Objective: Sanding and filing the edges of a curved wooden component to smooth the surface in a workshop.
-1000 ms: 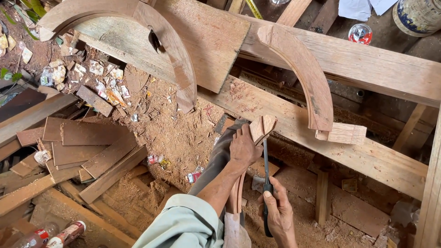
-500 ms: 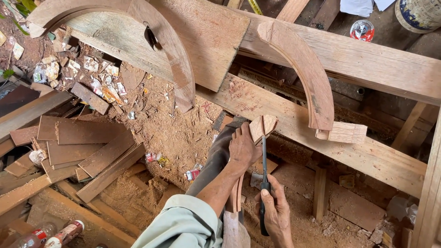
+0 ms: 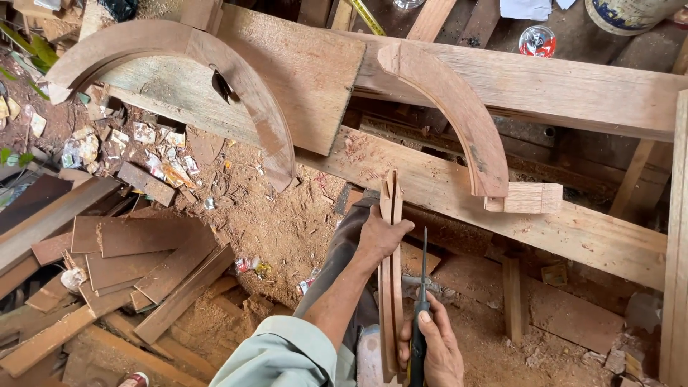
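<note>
My left hand (image 3: 380, 237) grips a long, narrow curved wooden piece (image 3: 391, 287) near its upper end, holding it upright and edge-on to the camera. My right hand (image 3: 433, 349) holds a chisel (image 3: 422, 301) with a dark handle; its thin blade points up beside the wooden piece, a little to its right and apart from it. A pale green sleeve (image 3: 287, 353) covers my left upper arm.
Two curved wooden arch pieces (image 3: 251, 100) (image 3: 459, 107) rest on rough planks (image 3: 545, 86) across the top. Scrap boards (image 3: 136, 251) lie at left on a sawdust-covered floor (image 3: 279, 215). A small block (image 3: 530, 198) sits at the right arch's end. A can (image 3: 537, 41) and a bucket (image 3: 631, 13) stand top right.
My left hand has turned the wooden piece from showing its notched end to standing edge-on and upright. The chisel has drawn back from the piece's end, and the camera has tilted slightly.
</note>
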